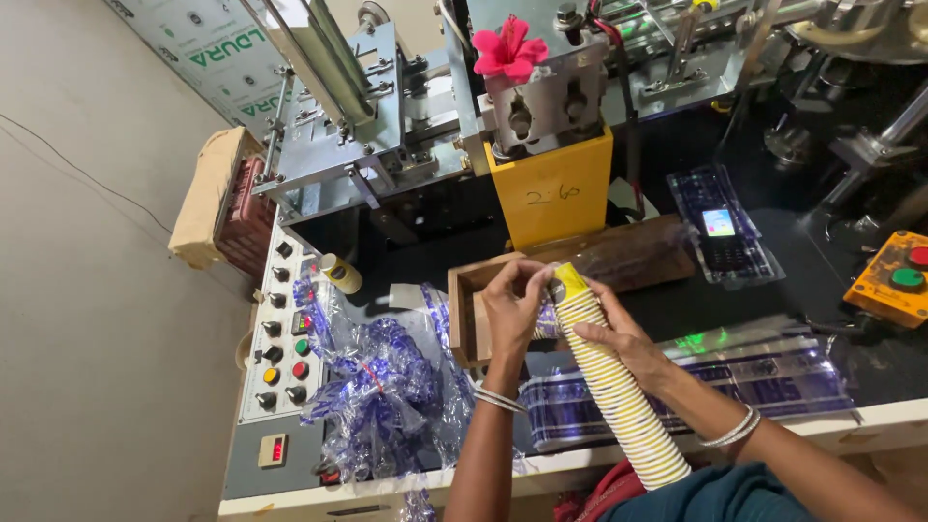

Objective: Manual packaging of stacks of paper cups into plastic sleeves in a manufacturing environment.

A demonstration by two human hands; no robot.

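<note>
A long stack of nested paper cups [619, 387], white with yellow print, slants from my lap up toward the machine bench. My right hand [619, 340] wraps around the stack near its upper end. My left hand [512, 304] pinches at the top cup's yellow rim [568, 280], fingers closed on it. Both wrists carry thin silver bangles. The stack's lower end rests by my teal clothing at the bottom edge.
A wooden tray [464, 300] lies just behind my hands. Crumpled blue-printed plastic wrap [387, 387] and flat printed sleeves [773, 377] cover the bench. A button panel [280, 338] is at left, a small phone [720, 237] and an orange button box [894, 275] at right, a yellow-fronted machine [551, 184] behind.
</note>
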